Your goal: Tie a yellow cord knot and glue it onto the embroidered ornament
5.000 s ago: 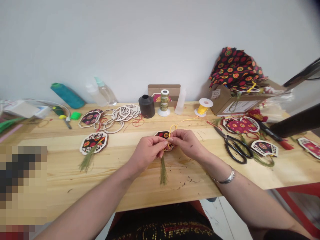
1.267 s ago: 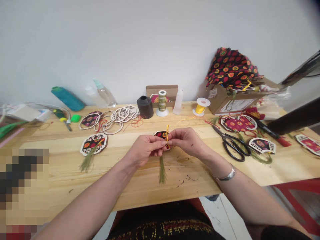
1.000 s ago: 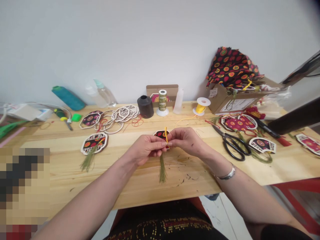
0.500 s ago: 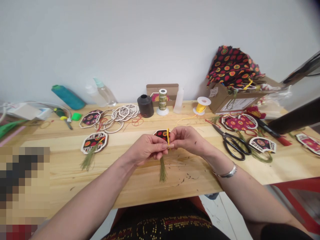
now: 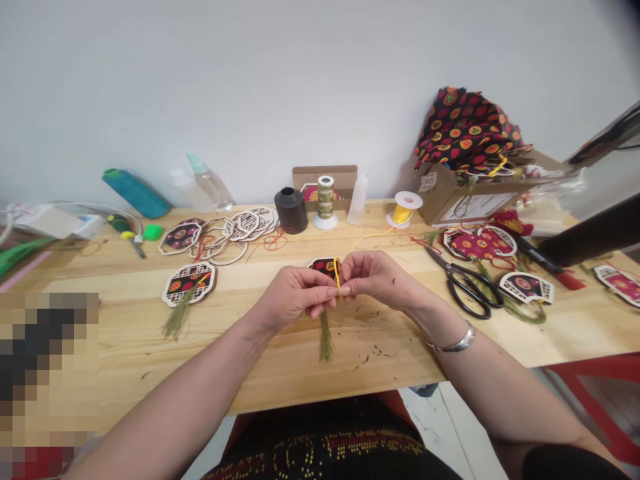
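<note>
My left hand [image 5: 305,292] and my right hand [image 5: 369,275] meet over the middle of the wooden table, thumbs nearly touching. Both are closed in a pinch on a yellow cord [image 5: 337,272], whose loop stands up between them. Behind the fingers lies a black and red patterned ornament [image 5: 324,267], partly hidden by my hands. A green tassel [image 5: 325,339] hangs down toward the table's front edge below my left hand. From a white spool of yellow cord [image 5: 402,213], a yellow strand runs toward my right hand.
Black scissors [image 5: 470,288] and ornaments lie at the right, before a cardboard box [image 5: 465,200] with patterned cloth. A finished-looking tasselled ornament [image 5: 189,285] and white frames [image 5: 250,223] are at the left. Thread spools [image 5: 291,212] and bottles [image 5: 358,200] stand behind.
The yellow loop between my fingers has tilted slightly. Both hands remain in nearly the same place with their pinches closed.
</note>
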Demonstrator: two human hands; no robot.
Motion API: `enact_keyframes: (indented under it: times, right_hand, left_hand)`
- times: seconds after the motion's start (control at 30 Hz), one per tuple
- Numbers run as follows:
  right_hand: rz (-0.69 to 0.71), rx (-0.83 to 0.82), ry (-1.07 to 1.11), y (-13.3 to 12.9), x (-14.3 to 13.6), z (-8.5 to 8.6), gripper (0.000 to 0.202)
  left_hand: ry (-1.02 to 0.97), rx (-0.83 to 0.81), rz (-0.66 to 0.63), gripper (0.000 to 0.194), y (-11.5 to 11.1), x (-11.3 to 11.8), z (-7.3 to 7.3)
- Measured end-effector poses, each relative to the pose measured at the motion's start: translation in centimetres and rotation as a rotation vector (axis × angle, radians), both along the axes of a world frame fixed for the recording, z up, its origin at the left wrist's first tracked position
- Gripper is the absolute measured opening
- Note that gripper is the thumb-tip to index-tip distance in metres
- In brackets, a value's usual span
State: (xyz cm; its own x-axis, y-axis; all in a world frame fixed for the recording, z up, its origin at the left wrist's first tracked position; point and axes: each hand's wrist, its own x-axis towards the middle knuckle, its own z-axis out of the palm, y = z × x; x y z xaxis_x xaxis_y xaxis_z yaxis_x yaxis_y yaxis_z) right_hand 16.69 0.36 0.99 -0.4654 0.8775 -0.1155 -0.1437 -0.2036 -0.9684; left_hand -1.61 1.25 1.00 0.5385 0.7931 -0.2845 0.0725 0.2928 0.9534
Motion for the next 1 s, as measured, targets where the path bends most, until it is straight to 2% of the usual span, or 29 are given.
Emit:
enact_keyframes:
  times: [0.2,0.33,0.43,0.57,0.67,0.73,0.83,0.93,1.0]
  right_hand:
    - [-0.065,0.076,-0.041,-0.1,0.0,0.1,0.019]
    - [-0.028,0.142,-0.132,-0.1,0.2,0.0,0.026]
    - [-0.010,0.107,-0.147,0.0,0.3,-0.4,0.020]
    - [-0.103,0.099,-0.161,0.1,0.2,-0.4,0.018]
    - [-0.202,0.189,-0.252,-0.2,-0.2,-0.1,0.019]
    - [-0.309,0.361,-0.378,-0.5,-0.5,0.0,0.016]
    - [-0.441,0.802,-0.639,-1.1,-1.1,-0.4,0.014]
    - [-0.453,1.209,-0.915,-1.4,-1.5,-0.9,0.019]
    - [-0.425,1.386,-1.070,-1.4,-1.7,-1.1,0.021]
  left_hand:
    - [-0.113,-0.001,0.118,0.010,0.2,0.4,-0.5]
    - [-0.161,0.002,0.196,0.010,0.4,0.4,-0.6]
    - [-0.153,0.013,0.223,0.011,0.6,0.3,-0.6]
    - [-0.145,0.041,0.242,0.012,0.7,0.2,-0.7]
    - [-0.124,0.097,0.278,0.012,0.6,0.3,-1.0]
    - [-0.096,0.140,0.314,0.012,0.5,0.4,-1.1]
    - [-0.069,0.166,0.366,0.012,0.4,0.7,-1.1]
    - [-0.068,0.130,0.408,0.013,0.3,0.9,-1.1]
    - [-0.079,0.092,0.420,0.015,0.3,0.9,-1.2]
